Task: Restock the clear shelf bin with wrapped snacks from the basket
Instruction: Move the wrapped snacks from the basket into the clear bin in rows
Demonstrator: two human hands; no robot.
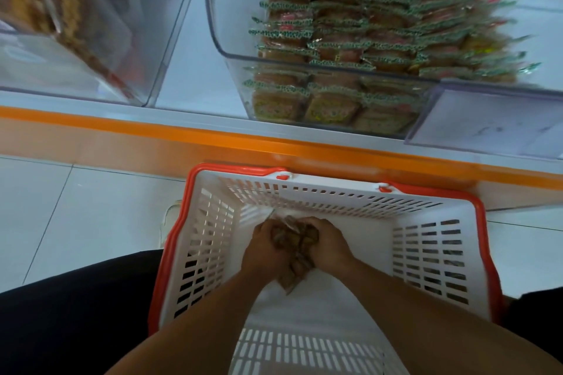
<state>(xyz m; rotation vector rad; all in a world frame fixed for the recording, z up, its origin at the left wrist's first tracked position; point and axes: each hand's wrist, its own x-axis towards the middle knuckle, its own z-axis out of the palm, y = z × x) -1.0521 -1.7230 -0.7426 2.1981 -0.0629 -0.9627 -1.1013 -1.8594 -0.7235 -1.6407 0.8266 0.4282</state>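
Basket (426,253): white plastic, slotted walls, orange-red rim and handles, standing on the pale tiled floor (76,207) against the shelf's orange edge (213,143).

Wrapped snacks (294,240): a small bunch of brown pieces in crinkled clear film, low in the basket, pressed between both hands; a corner of film sticks out beyond the knuckles and another below the wrists.

Left hand (265,250): fingers curled round the left side of the bunch, holding it.

Right hand (327,245): fingers curled round the right side of the bunch, holding it; the two hands meet over the wrappers.

Shelf bin (335,61): clear hard plastic, rounded corners, on the white shelf above the basket; filled with rows of flat packets, green-patterned seams upward, brown and red contents, yellow fronts at the near wall. A clear label holder (487,125) is fixed to its front right.

Second clear bin (106,39): left, apart, holding blurred brown goods.
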